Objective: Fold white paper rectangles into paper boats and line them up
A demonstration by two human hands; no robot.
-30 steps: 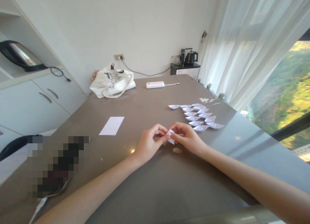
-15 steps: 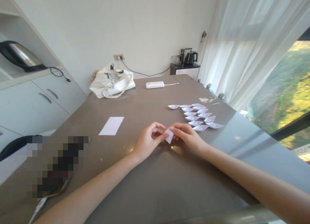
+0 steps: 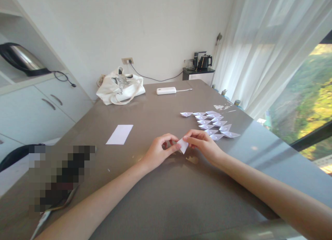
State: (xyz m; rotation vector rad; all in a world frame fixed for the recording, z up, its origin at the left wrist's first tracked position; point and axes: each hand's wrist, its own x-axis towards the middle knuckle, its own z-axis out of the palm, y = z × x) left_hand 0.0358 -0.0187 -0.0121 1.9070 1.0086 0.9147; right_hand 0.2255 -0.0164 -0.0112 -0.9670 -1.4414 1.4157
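Between my two hands is a small piece of folded white paper (image 3: 184, 146), its lower corner pointing down toward the table. My left hand (image 3: 163, 149) pinches its left side between thumb and fingers. On the right side, my right hand (image 3: 202, 143) grips it with thumb and forefinger; the other fingers are curled behind. Just beyond my right hand stand several white folded paper boats (image 3: 205, 127) in slanting rows. To the left of my left hand lies a flat stack of white paper (image 3: 119, 134).
The brown table (image 3: 153, 205) carries a white canvas bag (image 3: 120, 88) and a white power bank (image 3: 166, 91) with a short cable at its far side. A blurred-out dark object (image 3: 63, 177) lies at left. A curtained window (image 3: 259, 53) borders the right.
Both hands have shifted very slightly right with the folded paper. More of its face shows between my fingers. The boats, paper stack and bag stay where they were.
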